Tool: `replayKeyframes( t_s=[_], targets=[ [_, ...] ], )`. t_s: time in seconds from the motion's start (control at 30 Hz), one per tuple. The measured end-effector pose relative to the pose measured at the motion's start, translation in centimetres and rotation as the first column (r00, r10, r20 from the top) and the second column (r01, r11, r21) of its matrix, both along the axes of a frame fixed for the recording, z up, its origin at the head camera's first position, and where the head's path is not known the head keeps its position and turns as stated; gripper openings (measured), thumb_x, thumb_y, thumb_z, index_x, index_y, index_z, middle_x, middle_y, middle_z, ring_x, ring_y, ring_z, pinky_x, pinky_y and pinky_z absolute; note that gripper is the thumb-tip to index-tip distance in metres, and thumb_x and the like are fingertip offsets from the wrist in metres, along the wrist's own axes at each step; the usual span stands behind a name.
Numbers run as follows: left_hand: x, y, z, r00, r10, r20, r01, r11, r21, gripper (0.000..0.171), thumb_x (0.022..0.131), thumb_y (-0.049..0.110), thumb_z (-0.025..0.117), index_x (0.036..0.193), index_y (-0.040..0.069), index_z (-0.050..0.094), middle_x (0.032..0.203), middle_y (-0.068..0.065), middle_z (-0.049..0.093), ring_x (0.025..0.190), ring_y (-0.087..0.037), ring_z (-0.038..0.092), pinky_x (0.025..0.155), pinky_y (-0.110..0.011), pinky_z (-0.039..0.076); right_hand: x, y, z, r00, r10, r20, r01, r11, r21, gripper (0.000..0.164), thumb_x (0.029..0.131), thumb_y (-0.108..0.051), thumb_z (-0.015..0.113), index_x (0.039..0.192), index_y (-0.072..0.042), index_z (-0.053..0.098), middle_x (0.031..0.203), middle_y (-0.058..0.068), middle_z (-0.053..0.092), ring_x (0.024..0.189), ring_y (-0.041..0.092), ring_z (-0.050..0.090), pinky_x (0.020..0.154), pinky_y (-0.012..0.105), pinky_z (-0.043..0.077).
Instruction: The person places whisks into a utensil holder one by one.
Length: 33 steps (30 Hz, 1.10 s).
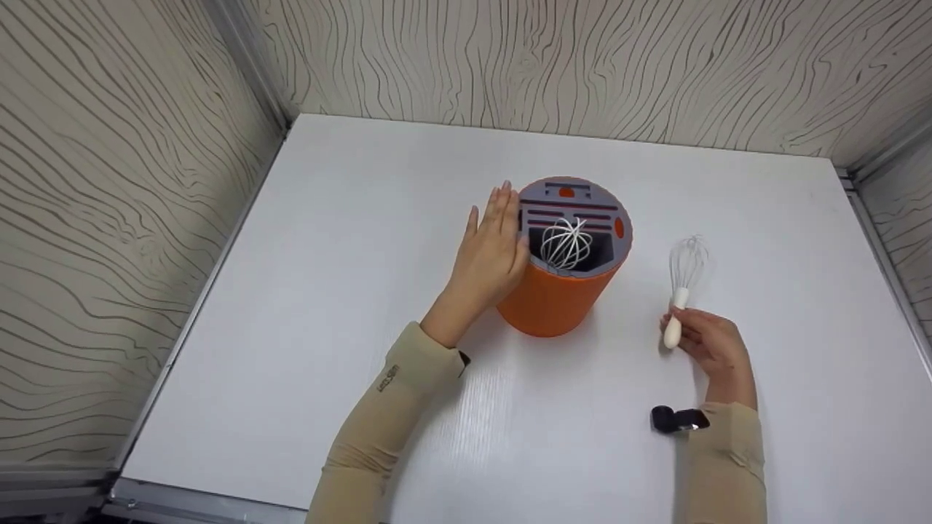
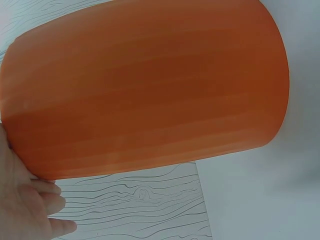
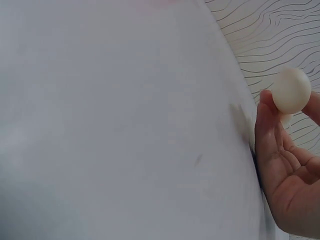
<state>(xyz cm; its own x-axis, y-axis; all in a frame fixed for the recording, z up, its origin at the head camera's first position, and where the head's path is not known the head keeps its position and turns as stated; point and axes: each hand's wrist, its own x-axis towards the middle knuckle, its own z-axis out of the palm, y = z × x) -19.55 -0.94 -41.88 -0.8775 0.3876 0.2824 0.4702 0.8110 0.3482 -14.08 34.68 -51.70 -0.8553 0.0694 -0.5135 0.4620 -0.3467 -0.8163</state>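
Note:
An orange utensil holder [image 1: 550,302] with a grey slotted top stands on the white table. My left hand [image 1: 489,255] rests against its left side near the rim, fingers straight. A white whisk [image 1: 568,246] sits in the holder's large front compartment, its wire head showing above the opening and its handle hidden. To the right, my right hand [image 1: 706,338] pinches the cream handle of a second whisk [image 1: 681,297] between thumb and fingers, wires pointing away from me. In the right wrist view the handle's rounded end [image 3: 291,91] shows between the fingertips.
The white table [image 1: 349,240] is bounded by wood-grain patterned panels at the back [image 1: 553,65] and on both sides. A metal frame edge [image 1: 211,502] runs along the front left. A black device [image 1: 677,420] is strapped to the right wrist.

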Motion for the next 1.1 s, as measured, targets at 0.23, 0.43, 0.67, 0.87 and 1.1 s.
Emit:
replayKeyframes(
  t_s=[0.23,0.43,0.67,0.87,1.1],
  targets=[
    [0.0,0.0,0.0,1.0,0.003,-0.009,-0.003,1.0,0.012,0.058,0.098,0.024,0.033,0.147,-0.005,0.022,0.155,-0.016,0.017,0.143,-0.026,0.013,0.112,-0.048,0.012,0.1,0.2,-0.4,0.999,0.013,-0.04,-0.015,0.999,-0.051,0.016,0.092,-0.005,0.059,0.084,-0.006,0.073,0.083,0.007,0.071,0.082,0.015,0.069,0.073,0.025,0.053],
    [-0.1,0.0,-0.1,1.0,0.002,-0.015,-0.001,1.0,0.017,0.058,0.098,0.024,0.033,0.147,-0.004,0.023,0.155,-0.016,0.018,0.143,-0.025,0.014,0.112,-0.049,0.014,0.2,0.6,-0.9,0.997,0.013,-0.071,-0.024,0.987,-0.156,0.023,0.094,-0.001,0.052,0.088,0.0,0.073,0.087,0.012,0.071,0.085,0.019,0.069,0.076,0.028,0.053],
    [-0.1,0.0,-0.1,1.0,0.005,-0.016,-0.005,1.0,0.007,0.058,0.098,0.024,0.033,0.147,-0.005,0.022,0.155,-0.016,0.018,0.143,-0.026,0.014,0.112,-0.049,0.014,0.2,0.8,-1.0,0.998,0.007,-0.067,-0.019,0.983,-0.182,0.021,0.095,-0.004,0.053,0.09,-0.001,0.073,0.088,0.011,0.071,0.086,0.019,0.069,0.077,0.028,0.053],
    [-0.1,0.0,-0.1,1.0,0.008,-0.002,-0.008,1.0,0.0,0.058,0.098,0.025,0.032,0.147,-0.004,0.021,0.155,-0.015,0.016,0.143,-0.026,0.013,0.113,-0.047,0.012,0.2,0.7,-1.0,0.998,0.008,-0.06,-0.017,0.989,-0.148,0.018,0.093,-0.003,0.056,0.089,-0.001,0.073,0.086,0.01,0.071,0.083,0.018,0.069,0.075,0.028,0.054],
    [-0.2,0.1,-0.1,1.0,0.01,0.0,-0.01,1.0,-0.011,0.058,0.098,0.025,0.031,0.148,-0.004,0.021,0.155,-0.015,0.016,0.143,-0.026,0.012,0.113,-0.047,0.011,0.2,0.8,-1.1,0.998,-0.001,-0.058,-0.009,0.985,-0.175,0.021,0.094,-0.002,0.053,0.09,0.0,0.074,0.088,0.012,0.071,0.085,0.02,0.07,0.076,0.029,0.054]
  ],
)
